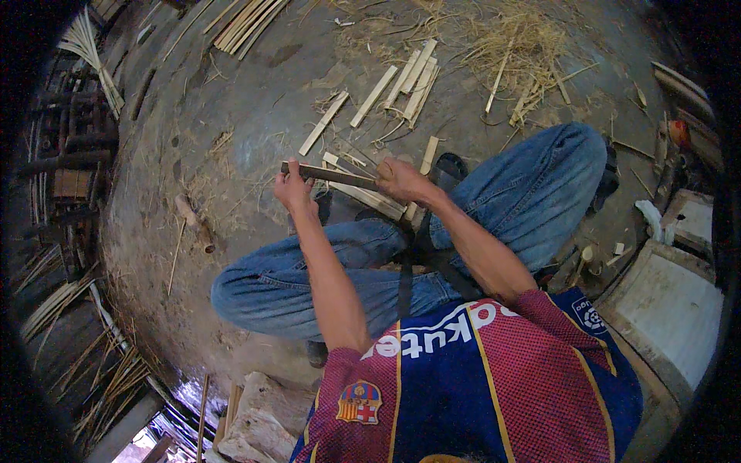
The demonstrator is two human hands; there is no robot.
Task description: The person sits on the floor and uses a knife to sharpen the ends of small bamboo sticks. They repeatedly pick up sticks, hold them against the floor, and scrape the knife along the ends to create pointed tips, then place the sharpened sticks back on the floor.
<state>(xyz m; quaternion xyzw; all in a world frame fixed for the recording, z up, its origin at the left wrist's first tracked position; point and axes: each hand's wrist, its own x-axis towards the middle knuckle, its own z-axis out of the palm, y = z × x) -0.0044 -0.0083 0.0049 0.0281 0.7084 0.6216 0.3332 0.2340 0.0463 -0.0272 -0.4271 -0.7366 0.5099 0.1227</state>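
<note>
A long, flat, dark strip (332, 175) spans the gap between my hands above my crossed legs. Whether it is a blade or a dark piece of bamboo, I cannot tell. My left hand (295, 190) pinches its left end, thumb up along the edge. At the other end my right hand (403, 180) is closed in a fist around it, fingers mostly hidden. A thin, dark line runs up and left from the right fist, too fine to name. Just below and behind the strip, pale split slats (370, 199) lie on the floor against my legs.
Several pale slats (373, 96) lie ahead, beside a heap of shavings (517, 50). A bundle of long strips (248, 27) rests at the far left. Nearer left is a short bamboo piece (194, 224). White-faced panels (660, 305) stand at right, a pale sack (266, 420) at lower left.
</note>
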